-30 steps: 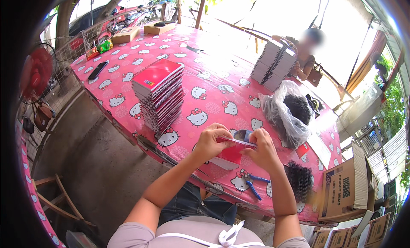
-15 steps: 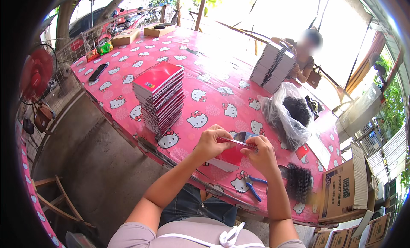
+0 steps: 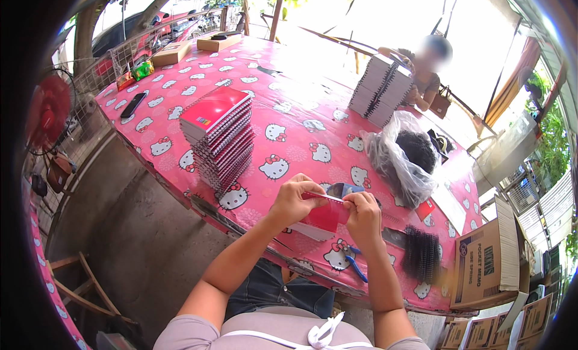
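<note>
The left hand [image 3: 296,199] and right hand [image 3: 363,212] still pinch the red notebook [image 3: 325,216] by its top edge, just above the pink table [image 3: 301,118]. Hardly anything has moved, so the fiddly work goes on.

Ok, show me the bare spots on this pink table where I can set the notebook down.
Widest bare patch: the tablecloth between the tall red notebook stack and the far notebook stacks. A smaller gap lies between that red stack and the left hand. It is crowded right of the right hand: plastic bag, black spiral coils, blue-handled pliers.
</note>
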Tool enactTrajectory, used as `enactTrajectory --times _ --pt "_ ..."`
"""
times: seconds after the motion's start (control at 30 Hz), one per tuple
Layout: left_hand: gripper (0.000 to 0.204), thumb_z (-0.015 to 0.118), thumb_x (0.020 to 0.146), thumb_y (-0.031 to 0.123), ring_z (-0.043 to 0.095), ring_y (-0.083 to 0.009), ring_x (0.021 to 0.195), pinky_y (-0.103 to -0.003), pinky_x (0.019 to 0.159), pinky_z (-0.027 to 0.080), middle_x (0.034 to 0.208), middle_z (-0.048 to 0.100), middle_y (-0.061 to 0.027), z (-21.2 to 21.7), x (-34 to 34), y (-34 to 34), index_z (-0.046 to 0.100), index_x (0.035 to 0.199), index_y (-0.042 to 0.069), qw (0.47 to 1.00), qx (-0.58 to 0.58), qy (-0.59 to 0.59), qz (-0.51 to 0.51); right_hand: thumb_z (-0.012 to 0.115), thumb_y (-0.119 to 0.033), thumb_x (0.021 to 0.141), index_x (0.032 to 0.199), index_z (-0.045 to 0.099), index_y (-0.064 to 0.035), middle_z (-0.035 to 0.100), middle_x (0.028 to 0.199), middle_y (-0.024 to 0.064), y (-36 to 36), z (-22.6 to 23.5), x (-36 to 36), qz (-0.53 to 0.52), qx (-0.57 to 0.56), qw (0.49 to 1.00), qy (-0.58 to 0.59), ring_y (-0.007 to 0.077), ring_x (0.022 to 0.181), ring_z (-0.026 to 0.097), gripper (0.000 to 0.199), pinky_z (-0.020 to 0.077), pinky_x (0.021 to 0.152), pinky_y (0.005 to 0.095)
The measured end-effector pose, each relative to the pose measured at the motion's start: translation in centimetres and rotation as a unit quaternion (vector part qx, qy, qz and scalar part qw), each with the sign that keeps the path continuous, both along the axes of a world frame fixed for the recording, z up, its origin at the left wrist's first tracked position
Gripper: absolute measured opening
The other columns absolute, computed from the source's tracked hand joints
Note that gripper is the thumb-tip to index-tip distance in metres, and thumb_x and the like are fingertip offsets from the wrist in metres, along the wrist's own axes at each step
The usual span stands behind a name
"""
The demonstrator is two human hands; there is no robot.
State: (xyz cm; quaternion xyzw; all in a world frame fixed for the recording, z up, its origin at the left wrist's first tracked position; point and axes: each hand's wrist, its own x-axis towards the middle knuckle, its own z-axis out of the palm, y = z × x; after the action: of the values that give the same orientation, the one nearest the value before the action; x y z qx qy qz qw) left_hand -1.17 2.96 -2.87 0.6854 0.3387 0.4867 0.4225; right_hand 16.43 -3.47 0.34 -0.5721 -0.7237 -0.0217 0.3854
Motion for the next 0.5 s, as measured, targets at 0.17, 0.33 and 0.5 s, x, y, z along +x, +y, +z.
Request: enactTrajectory --times 0.17,0.33,0.5 --pt "0.018 0.079 0.07 0.006 0.06 -0.0143 0.083 -0.028 0.075 0.05 0.09 0.058 -0.0027 -0.2 -1.0 0.8 0.071 0.086 0.007 0.999 0.029 0.008 -0.021 0.063 -0.01 0.08 0.093 0.063 -0.0009 0.064 0.09 0.0152 2.0 2.3 5.9 -0.015 -0.143 0.99 -0.012 0.0348 0.091 0.059 0.016 0.0464 0.08 0.0415" --pt "0.023 0.08 0.069 0.007 0.055 -0.0184 0.098 -0.031 0.081 0.049 0.113 0.053 -0.006 0.1 -1.0 1.0 0.071 0.089 0.012 0.995 0.09 0.031 -0.03 0.069 -0.018 0.075 0.111 0.058 -0.0026 0.066 0.096 0.0159 3.2 -3.8 12.6 0.041 -0.189 0.966 -0.169 0.0356 0.091 0.062 0.04 0.0493 0.082 0.0408" --pt "0.03 0.082 0.066 0.013 0.041 -0.035 0.121 -0.043 0.098 0.04 0.14 0.033 -0.0164 0.5 0.7 -2.3 0.07 0.093 0.015 0.973 0.154 0.123 0.12 0.072 -0.026 0.071 0.105 0.056 -0.0039 0.065 0.095 0.019 4.2 -6.4 11.5 -0.116 -0.229 0.951 -0.175 0.0357 0.092 0.063 0.044 0.0509 0.078 0.0452"
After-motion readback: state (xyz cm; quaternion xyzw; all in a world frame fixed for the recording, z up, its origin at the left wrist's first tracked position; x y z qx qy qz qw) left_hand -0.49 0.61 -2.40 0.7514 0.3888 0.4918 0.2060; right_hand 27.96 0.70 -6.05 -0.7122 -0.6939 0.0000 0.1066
